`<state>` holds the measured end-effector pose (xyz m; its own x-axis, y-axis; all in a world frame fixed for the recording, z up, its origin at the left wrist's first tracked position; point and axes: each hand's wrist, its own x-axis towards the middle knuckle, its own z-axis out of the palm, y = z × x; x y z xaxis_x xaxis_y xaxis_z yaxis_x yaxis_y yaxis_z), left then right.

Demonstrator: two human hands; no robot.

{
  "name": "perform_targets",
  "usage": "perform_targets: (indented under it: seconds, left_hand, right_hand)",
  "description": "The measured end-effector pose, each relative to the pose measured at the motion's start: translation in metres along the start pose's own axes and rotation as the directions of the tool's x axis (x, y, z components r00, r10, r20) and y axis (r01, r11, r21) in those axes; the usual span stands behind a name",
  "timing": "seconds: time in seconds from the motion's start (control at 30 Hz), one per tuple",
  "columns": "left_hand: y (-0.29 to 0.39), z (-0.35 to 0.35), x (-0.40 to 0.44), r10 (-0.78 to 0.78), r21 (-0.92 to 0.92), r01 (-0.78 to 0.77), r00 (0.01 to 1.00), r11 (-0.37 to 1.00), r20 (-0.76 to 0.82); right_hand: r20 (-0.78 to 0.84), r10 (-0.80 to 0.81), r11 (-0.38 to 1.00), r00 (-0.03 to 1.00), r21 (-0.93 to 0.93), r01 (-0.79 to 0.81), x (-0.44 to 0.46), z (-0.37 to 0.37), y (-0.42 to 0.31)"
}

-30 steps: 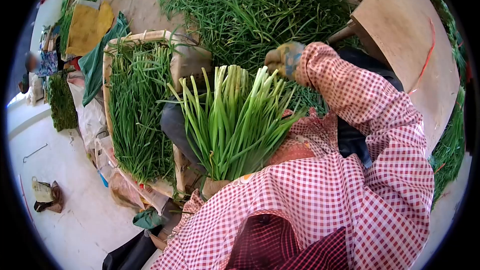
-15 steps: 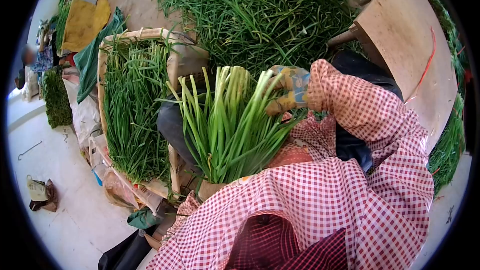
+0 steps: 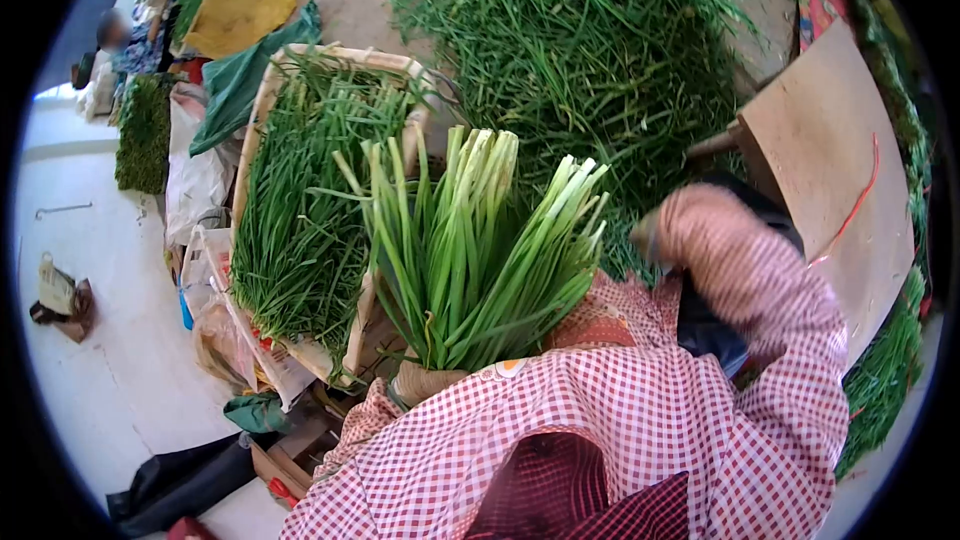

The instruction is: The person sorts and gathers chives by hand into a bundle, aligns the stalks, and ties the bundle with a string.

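Note:
An upright bunch of green stalks [image 3: 470, 250] with pale cut ends on top stands against the checked garment. My left hand [image 3: 428, 382], gloved, shows only in part at the bunch's foot, its fingers hidden behind the leaves. To the right of the bunch is my right hand [image 3: 648, 235], gloved and blurred, mostly covered by the checked sleeve; its fingers cannot be made out. A big heap of loose green stalks [image 3: 580, 50] lies on the floor just beyond both.
A framed basket [image 3: 262, 130] full of green stalks stands at the left. A tan board [image 3: 830, 160] with a red string is at the right. A person [image 3: 135, 45] sits far off at upper left. Bags lie beside the basket.
My right hand first came to the bunch's right side, then moved away right and down. The stalks on that side now lean apart from the middle ones. The view has shifted.

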<state>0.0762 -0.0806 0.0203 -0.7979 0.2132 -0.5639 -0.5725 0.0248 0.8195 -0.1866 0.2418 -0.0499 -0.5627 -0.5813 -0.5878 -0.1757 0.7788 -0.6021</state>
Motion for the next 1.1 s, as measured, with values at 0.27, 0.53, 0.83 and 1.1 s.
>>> perform_targets:
  seconds: [0.27, 0.53, 0.83, 1.1]
  left_hand:
    - [0.035, 0.011, 0.033, 0.279, 0.199, -0.267, 0.960, 0.943, -0.034]
    - [0.051, 0.056, 0.057, 0.461, 0.912, -0.303, 0.874, 0.277, 0.151]
    - [0.085, 0.006, 0.094, 0.291, 0.043, -0.311, 0.924, 0.950, 0.250]
    - [0.056, 0.044, 0.085, -0.161, 0.101, 0.130, 0.899, 0.986, 0.407]
  right_hand:
    - [-0.429, -0.374, -0.682, 0.822, 0.728, 0.069, 0.033, 0.066, -0.043]
    - [-0.490, -0.431, -0.756, 0.758, 0.654, -0.007, 0.009, 0.049, -0.023]
    - [-0.570, -0.555, -0.708, 0.606, 0.707, 0.017, 0.003, 0.039, -0.025]
    - [-0.500, -0.472, 0.837, 0.726, 0.005, 0.548, 0.033, 0.022, 0.029]
